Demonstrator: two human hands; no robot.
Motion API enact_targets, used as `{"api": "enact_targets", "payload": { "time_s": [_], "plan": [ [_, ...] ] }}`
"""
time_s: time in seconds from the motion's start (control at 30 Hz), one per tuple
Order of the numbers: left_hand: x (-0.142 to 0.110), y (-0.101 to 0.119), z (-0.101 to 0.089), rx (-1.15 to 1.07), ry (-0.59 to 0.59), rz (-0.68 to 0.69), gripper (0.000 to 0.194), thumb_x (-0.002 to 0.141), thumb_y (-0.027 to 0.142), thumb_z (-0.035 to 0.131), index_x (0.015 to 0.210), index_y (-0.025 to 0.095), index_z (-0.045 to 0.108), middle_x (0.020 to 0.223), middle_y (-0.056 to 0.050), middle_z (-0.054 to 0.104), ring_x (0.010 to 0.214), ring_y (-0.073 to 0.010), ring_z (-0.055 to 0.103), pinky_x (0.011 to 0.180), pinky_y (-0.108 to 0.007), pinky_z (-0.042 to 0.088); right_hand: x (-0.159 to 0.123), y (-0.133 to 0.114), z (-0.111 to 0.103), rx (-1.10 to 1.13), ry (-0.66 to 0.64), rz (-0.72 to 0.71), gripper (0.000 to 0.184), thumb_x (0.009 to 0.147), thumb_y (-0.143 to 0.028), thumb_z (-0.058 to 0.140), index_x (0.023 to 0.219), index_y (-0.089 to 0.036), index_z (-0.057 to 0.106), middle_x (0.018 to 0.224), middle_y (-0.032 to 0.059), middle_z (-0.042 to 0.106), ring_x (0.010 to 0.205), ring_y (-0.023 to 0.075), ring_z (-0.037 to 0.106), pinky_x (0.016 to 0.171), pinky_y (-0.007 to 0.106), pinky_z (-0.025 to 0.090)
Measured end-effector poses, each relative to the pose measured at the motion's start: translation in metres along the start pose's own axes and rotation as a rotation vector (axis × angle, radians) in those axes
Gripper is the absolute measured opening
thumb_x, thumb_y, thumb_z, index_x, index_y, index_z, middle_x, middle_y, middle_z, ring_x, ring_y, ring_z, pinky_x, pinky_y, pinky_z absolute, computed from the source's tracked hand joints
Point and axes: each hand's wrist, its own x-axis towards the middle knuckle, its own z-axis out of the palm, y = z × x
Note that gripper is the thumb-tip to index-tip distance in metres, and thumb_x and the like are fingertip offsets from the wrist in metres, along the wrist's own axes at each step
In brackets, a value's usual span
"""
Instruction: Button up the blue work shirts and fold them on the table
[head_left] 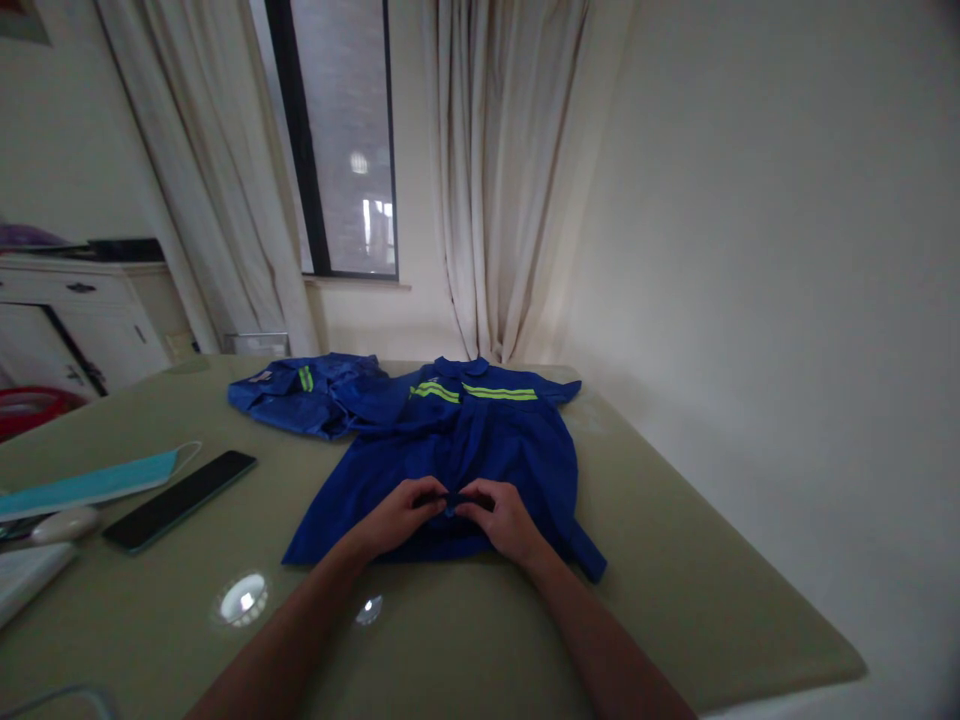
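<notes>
A dark blue work shirt [517,440] with yellow-green stripes across the chest lies spread on the table, its collar toward the window. At the middle of its lower front, my left hand [401,512] pinches the cloth between thumb and fingers. Just beside it, my right hand [504,515] pinches the other side of the same spot, with the fingertips of both hands close together. A small bit of the shirt front shows between them; I cannot make out its detail. One sleeve hangs toward the lower right. Another blue garment [300,395] with a stripe lies bunched at the shirt's upper left.
On the left of the table [675,600] lie a black phone [184,500], a light blue face mask [97,482], a pale computer mouse [66,524] and a white object [30,575] at the edge. A wall [787,250] runs along the right.
</notes>
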Motion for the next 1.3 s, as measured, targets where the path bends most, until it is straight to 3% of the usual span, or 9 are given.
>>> {"api": "enact_targets", "payload": {
  "time_s": [0.23, 0.4, 0.57, 0.87, 1.03, 1.1, 1.2, 1.3],
  "plan": [
    [0.000, -0.007, 0.001, 0.019, -0.002, -0.006, 0.025, 0.091, 0.040, 0.059, 0.091, 0.017, 0.071, 0.085, 0.000, 0.070, 0.084, -0.0169, 0.060, 0.079, -0.027, 0.046, -0.001, 0.000, 0.001, -0.060, -0.007, 0.018, 0.007, 0.084, -0.026, 0.073, 0.086, -0.019, 0.074, 0.076, -0.0010, 0.071, 0.070, 0.0155, 0.062, 0.067, 0.025, 0.045],
    [0.000, -0.009, -0.005, -0.034, -0.085, -0.076, 0.028, 0.086, 0.044, 0.065, 0.089, 0.017, 0.071, 0.077, 0.002, 0.064, 0.076, -0.0148, 0.055, 0.072, -0.025, 0.042, -0.001, 0.001, 0.003, -0.017, -0.065, -0.009, 0.007, 0.086, -0.027, 0.070, 0.086, -0.020, 0.073, 0.077, -0.0009, 0.070, 0.072, 0.0155, 0.061, 0.069, 0.025, 0.044],
    [0.003, -0.005, 0.000, -0.010, -0.040, -0.130, 0.030, 0.085, 0.046, 0.060, 0.079, 0.017, 0.065, 0.068, 0.005, 0.053, 0.068, -0.0128, 0.046, 0.064, -0.024, 0.035, 0.001, 0.004, 0.008, -0.084, -0.014, -0.037, 0.007, 0.088, -0.026, 0.067, 0.086, -0.020, 0.071, 0.077, -0.0012, 0.068, 0.073, 0.0154, 0.059, 0.068, 0.024, 0.041],
    [0.004, -0.011, 0.008, 0.040, -0.028, -0.057, 0.038, 0.093, 0.051, 0.052, 0.075, 0.018, 0.059, 0.069, 0.005, 0.051, 0.067, -0.0125, 0.045, 0.064, -0.025, 0.035, 0.000, 0.003, 0.010, -0.178, 0.031, -0.088, 0.012, 0.091, -0.027, 0.059, 0.084, -0.019, 0.063, 0.072, -0.0021, 0.060, 0.068, 0.0138, 0.052, 0.064, 0.024, 0.037],
    [0.001, -0.007, 0.010, 0.086, 0.212, 0.051, 0.024, 0.083, 0.037, 0.071, 0.094, 0.020, 0.058, 0.082, 0.004, 0.057, 0.076, -0.0141, 0.053, 0.071, -0.025, 0.043, 0.001, 0.006, 0.010, -0.187, 0.080, -0.037, 0.012, 0.090, -0.026, 0.058, 0.081, -0.019, 0.062, 0.069, -0.0032, 0.057, 0.064, 0.0128, 0.050, 0.061, 0.024, 0.035],
    [-0.001, -0.003, 0.011, 0.156, 0.259, 0.135, 0.017, 0.083, 0.028, 0.072, 0.089, 0.021, 0.057, 0.085, 0.003, 0.057, 0.080, -0.0145, 0.055, 0.075, -0.025, 0.045, 0.002, 0.008, 0.011, -0.188, 0.084, -0.021, 0.011, 0.088, -0.027, 0.058, 0.081, -0.019, 0.062, 0.069, -0.0032, 0.058, 0.063, 0.0128, 0.050, 0.060, 0.024, 0.035],
    [-0.002, 0.001, 0.012, 0.269, 0.153, 0.221, 0.008, 0.089, 0.021, 0.064, 0.082, 0.021, 0.061, 0.093, 0.000, 0.061, 0.089, -0.0152, 0.060, 0.083, -0.026, 0.047, 0.002, 0.009, 0.012, -0.176, 0.091, -0.020, 0.011, 0.088, -0.027, 0.057, 0.082, -0.019, 0.063, 0.071, -0.0024, 0.059, 0.064, 0.0131, 0.050, 0.060, 0.024, 0.035],
    [-0.003, 0.000, 0.013, 0.345, 0.116, 0.224, 0.008, 0.091, 0.019, 0.063, 0.091, 0.024, 0.068, 0.098, -0.001, 0.064, 0.093, -0.0160, 0.063, 0.086, -0.027, 0.049, 0.004, 0.012, 0.013, -0.143, 0.089, -0.014, 0.012, 0.088, -0.027, 0.056, 0.082, -0.019, 0.063, 0.073, -0.0014, 0.061, 0.067, 0.0139, 0.053, 0.062, 0.024, 0.038]
  ]
}}
